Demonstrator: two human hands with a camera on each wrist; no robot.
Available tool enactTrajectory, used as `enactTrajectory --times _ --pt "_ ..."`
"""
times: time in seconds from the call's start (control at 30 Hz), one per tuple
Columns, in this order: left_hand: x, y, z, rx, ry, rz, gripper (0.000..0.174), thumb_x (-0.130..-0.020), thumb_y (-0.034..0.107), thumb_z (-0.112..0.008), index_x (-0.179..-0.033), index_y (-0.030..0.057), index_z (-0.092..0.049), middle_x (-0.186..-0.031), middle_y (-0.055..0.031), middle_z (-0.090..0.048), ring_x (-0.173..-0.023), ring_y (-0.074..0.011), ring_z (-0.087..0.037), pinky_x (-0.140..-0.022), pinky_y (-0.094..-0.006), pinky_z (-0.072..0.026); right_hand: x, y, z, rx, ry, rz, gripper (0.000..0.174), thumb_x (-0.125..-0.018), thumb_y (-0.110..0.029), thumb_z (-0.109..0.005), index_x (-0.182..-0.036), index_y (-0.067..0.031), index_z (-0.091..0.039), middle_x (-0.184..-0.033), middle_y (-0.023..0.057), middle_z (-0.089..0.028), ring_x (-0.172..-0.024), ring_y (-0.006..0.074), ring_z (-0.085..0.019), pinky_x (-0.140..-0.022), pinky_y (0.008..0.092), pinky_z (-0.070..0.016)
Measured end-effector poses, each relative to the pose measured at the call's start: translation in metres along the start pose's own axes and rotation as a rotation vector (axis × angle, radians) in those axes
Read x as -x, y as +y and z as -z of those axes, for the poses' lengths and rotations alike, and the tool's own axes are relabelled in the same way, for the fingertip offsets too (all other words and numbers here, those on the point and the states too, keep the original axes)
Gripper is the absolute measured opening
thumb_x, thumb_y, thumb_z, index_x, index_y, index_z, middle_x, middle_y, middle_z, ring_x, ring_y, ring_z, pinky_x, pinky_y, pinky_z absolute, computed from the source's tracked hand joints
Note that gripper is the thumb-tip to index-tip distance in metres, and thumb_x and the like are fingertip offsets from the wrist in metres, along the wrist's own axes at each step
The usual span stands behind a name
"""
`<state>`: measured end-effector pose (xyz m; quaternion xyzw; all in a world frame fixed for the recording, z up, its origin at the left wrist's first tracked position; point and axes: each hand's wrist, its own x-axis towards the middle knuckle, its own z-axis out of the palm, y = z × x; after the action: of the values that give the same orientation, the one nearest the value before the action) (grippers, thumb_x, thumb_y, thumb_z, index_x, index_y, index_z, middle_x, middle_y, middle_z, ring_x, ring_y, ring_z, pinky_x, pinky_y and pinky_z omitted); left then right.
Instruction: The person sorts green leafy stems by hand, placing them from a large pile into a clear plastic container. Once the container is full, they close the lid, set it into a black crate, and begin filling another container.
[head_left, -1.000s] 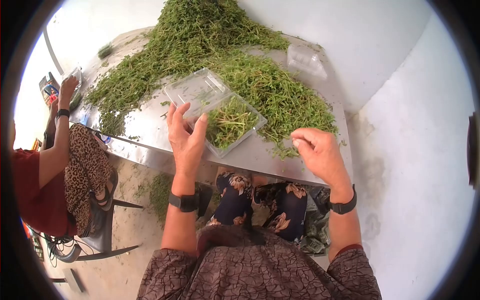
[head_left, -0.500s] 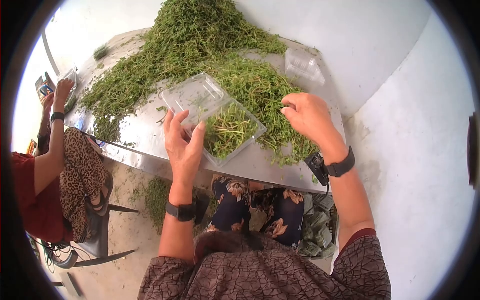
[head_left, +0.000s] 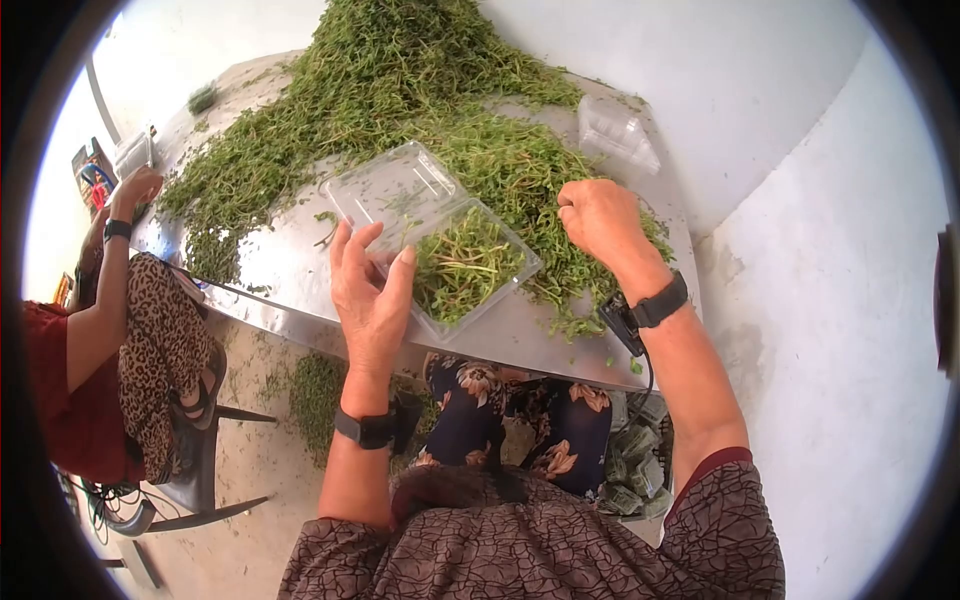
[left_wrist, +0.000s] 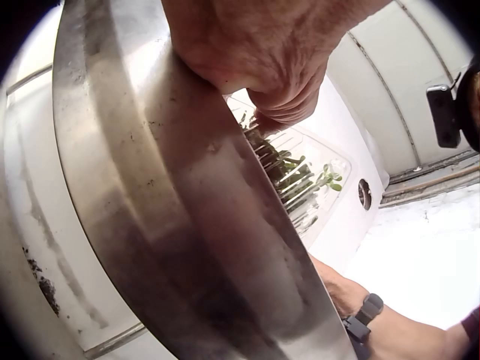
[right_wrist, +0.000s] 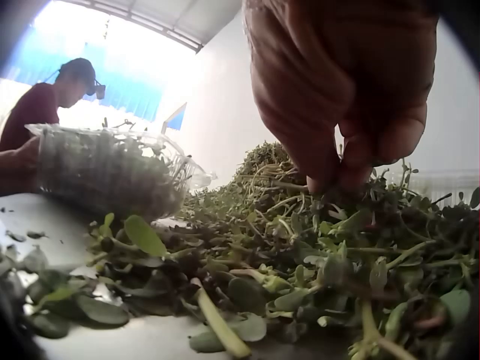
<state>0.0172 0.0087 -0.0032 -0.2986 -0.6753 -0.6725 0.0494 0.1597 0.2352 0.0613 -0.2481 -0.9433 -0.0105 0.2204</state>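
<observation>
A wide left grip [head_left: 370, 300] held a clear plastic hinged container [head_left: 397, 188], apparently to steady it, while a narrow right grip [head_left: 606, 222] pinched loose leafy green stems [head_left: 510, 170] directly beneath.

A produce workroom, seemingly; metal table [head_left: 295, 245] (heaped with greens [head_left: 400, 75]); clear plastic boxes [head_left: 617, 137]; white walls [head_left: 820, 260].

Your tabletop [head_left: 300, 225], heaped with greens [head_left: 400, 75]
On its shiny metal, you have a tall far heap sloping into lower spreads, an open clear box [head_left: 395, 185] at the near edge, clear packaging [head_left: 618, 135] at right, and loose leaves scattered about.
</observation>
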Motion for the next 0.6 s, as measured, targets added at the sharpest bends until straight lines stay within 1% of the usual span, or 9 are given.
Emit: enactTrajectory --times 0.17,0.27,0.33,0.37,0.43,0.47,0.53,0.57,0.6 --pt "0.000 0.000 0.001 -0.045 0.002 -0.013 0.039 -0.082 0.013 -0.073 -0.117 0.0014 -0.061 -0.141 -0.0234 -0.042 -0.068 -0.0089 -0.057 -0.065 -0.0242 -0.0483 0.005 0.004 0.003 -0.051 0.030 -0.032 0.009 -0.074 -0.009 -0.059 -0.067 -0.0055 -0.062 -0.066 0.0183 -0.061 -0.070 0.0396 -0.062 -0.064 0.0487 -0.0498" --pt "0.000 -0.001 -0.001 -0.025 0.017 -0.019 0.039 -0.082 0.013 -0.074 -0.117 0.0017 -0.062 -0.140 -0.0233 -0.043 -0.068 -0.0088 -0.056 -0.065 -0.0239 -0.0480 0.008 0.002 0.013 -0.067 0.012 -0.068 0.010 -0.076 -0.009 -0.057 -0.069 -0.0054 -0.064 -0.069 0.0183 -0.063 -0.070 0.0394 -0.063 -0.064 0.0472 -0.0502" --pt "0.000 -0.003 -0.001 -0.004 0.028 -0.021 0.039 -0.081 0.013 -0.074 -0.116 0.0019 -0.062 -0.140 -0.0232 -0.044 -0.067 -0.0088 -0.056 -0.065 -0.0238 -0.0478 0.009 -0.001 0.018 -0.198 0.058 -0.166 0.011 -0.077 -0.009 -0.057 -0.072 -0.0047 -0.066 -0.072 0.0174 -0.066 -0.069 0.0362 -0.064 -0.063 0.0434 -0.0507" --pt "0.000 -0.004 -0.001 -0.036 0.010 -0.027 0.038 -0.084 0.013 -0.072 -0.118 0.0015 -0.061 -0.142 -0.0217 -0.043 -0.067 -0.0077 -0.055 -0.065 -0.0245 -0.0476 0.010 -0.002 0.022 -0.201 0.056 -0.164 0.011 -0.077 -0.009 -0.057 -0.072 -0.0047 -0.066 -0.072 0.0174 -0.066 -0.069 0.0362 -0.064 -0.063 0.0434 -0.0507" --pt "0.000 -0.004 0.000 -0.072 -0.004 -0.031 0.038 -0.086 0.013 -0.070 -0.121 0.0011 -0.060 -0.145 -0.0201 -0.042 -0.067 -0.0066 -0.054 -0.064 -0.0252 -0.0475 0.011 -0.008 0.032 -0.423 0.023 -0.218 0.012 -0.078 -0.011 -0.060 -0.076 -0.0035 -0.068 -0.072 0.0150 -0.067 -0.065 0.0291 -0.065 -0.061 0.0391 -0.0501" --pt "0.000 -0.003 0.000 -0.068 -0.005 -0.030 0.037 -0.086 0.013 -0.070 -0.120 0.0008 -0.060 -0.145 -0.0202 -0.042 -0.066 -0.0064 -0.054 -0.064 -0.0250 -0.0473 0.011 -0.010 0.034 -0.425 0.022 -0.215 0.012 -0.078 -0.011 -0.060 -0.076 -0.0035 -0.068 -0.072 0.0150 -0.067 -0.065 0.0291 -0.065 -0.061 0.0391 -0.0501" --pt "0.000 -0.002 0.000 -0.065 -0.006 -0.028 0.037 -0.086 0.013 -0.070 -0.120 0.0006 -0.060 -0.145 -0.0203 -0.042 -0.066 -0.0062 -0.054 -0.063 -0.0248 -0.0471 0.011 -0.017 0.037 -0.606 -0.009 -0.232 0.012 -0.080 -0.011 -0.062 -0.079 -0.0012 -0.069 -0.067 0.0097 -0.066 -0.059 0.0179 -0.060 -0.058 0.0337 -0.0473" --pt "0.000 -0.002 0.000 -0.072 -0.007 -0.027 0.037 -0.086 0.013 -0.070 -0.119 0.0004 -0.060 -0.145 -0.0204 -0.042 -0.065 -0.0061 -0.053 -0.063 -0.0247 -0.0467 0.011 -0.022 0.040 -0.607 -0.012 -0.230 0.012 -0.080 -0.011 -0.062 -0.079 -0.0012 -0.069 -0.067 0.0097 -0.066 -0.059 0.0179 -0.060 -0.058 0.0337 -0.0473" --pt "0.000 -0.002 0.000 -0.080 -0.009 -0.026 0.036 -0.086 0.013 -0.070 -0.119 0.0003 -0.060 -0.144 -0.0205 -0.042 -0.065 -0.0060 -0.053 -0.062 -0.0245 -0.0464 0.011 -0.030 0.046 -0.664 -0.052 -0.199 0.011 -0.083 -0.010 -0.062 -0.081 -0.0003 -0.068 -0.067 0.0047 -0.063 -0.060 0.0118 -0.056 -0.056 0.0285 -0.0444"
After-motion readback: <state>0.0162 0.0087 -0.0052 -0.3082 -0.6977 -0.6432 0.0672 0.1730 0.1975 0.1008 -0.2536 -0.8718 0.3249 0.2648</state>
